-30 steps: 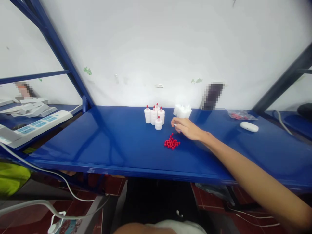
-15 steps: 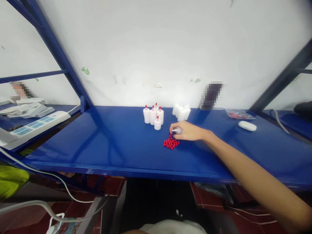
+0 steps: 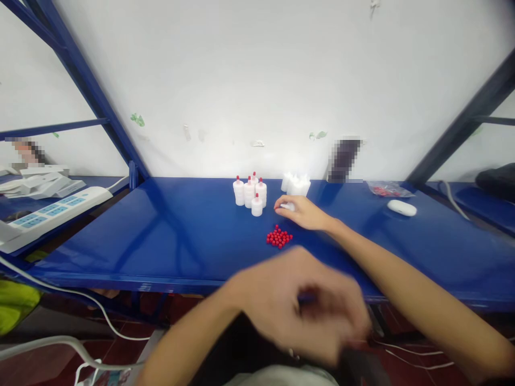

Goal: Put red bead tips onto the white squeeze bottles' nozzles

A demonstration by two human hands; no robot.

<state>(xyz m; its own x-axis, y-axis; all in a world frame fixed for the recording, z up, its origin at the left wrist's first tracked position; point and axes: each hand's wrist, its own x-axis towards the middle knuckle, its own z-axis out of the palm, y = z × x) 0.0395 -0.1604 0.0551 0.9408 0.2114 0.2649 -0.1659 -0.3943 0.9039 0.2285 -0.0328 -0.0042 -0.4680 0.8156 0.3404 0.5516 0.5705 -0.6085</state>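
My right hand (image 3: 301, 211) is closed around a small white squeeze bottle (image 3: 288, 206), mostly hidden by the fingers, its pale nozzle pointing left. Whether a red cap sits on that nozzle is too small to tell. Below this hand lies a loose pile of small red caps (image 3: 279, 236). Just left of it stand several white bottles (image 3: 249, 193) with red caps on their tips. My left hand (image 3: 301, 305) is in the foreground over the table's front edge, smeared by motion; its fingers look curled, and I cannot make out anything in them.
Behind my right hand stands a group of white bottles (image 3: 295, 185). Farther right on the blue table (image 3: 169, 230) lie a clear bag with red pieces (image 3: 389, 189) and a white oval case (image 3: 402, 208). A white power strip (image 3: 60, 212) is at the left.
My left hand has come into view in the foreground. My right hand has lifted slightly away from the red cap pile with the bottle still in it. The view has shifted a little.
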